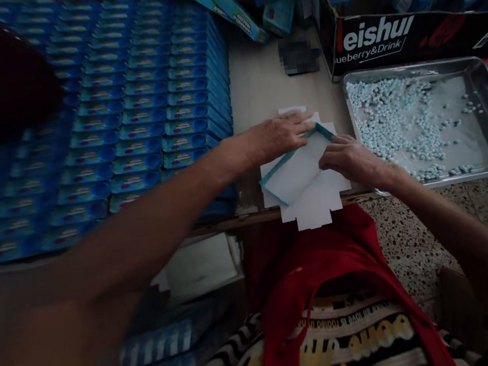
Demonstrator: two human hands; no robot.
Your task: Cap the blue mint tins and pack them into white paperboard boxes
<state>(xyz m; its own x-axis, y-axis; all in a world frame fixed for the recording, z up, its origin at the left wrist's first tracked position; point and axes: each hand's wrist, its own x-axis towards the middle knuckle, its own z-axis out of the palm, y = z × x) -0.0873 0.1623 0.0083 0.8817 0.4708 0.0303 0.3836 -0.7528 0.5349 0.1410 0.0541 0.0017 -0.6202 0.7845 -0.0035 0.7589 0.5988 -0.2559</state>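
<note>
In the middle of the table lies a partly folded carton [304,167], white inside with raised blue edges, on top of other flat white carton blanks [313,213] with notched flaps. My left hand [283,136] reaches over from the left, its fingers pinching the far blue edge near the upper corner. At the right side, my right hand [351,160] has curled fingers gripping the carton's edge. The white inner face shows between both hands. My fingertips partly hide the folded edges. The lowest blank overhangs the table's front edge.
Rows of blue packs [139,115] cover the left side. A metal tray [484,167] with many small pale blue and white pellets [389,119] sits right. Behind it stands a black printed box [421,39] of blue packs. A dark object [300,58] lies at the back.
</note>
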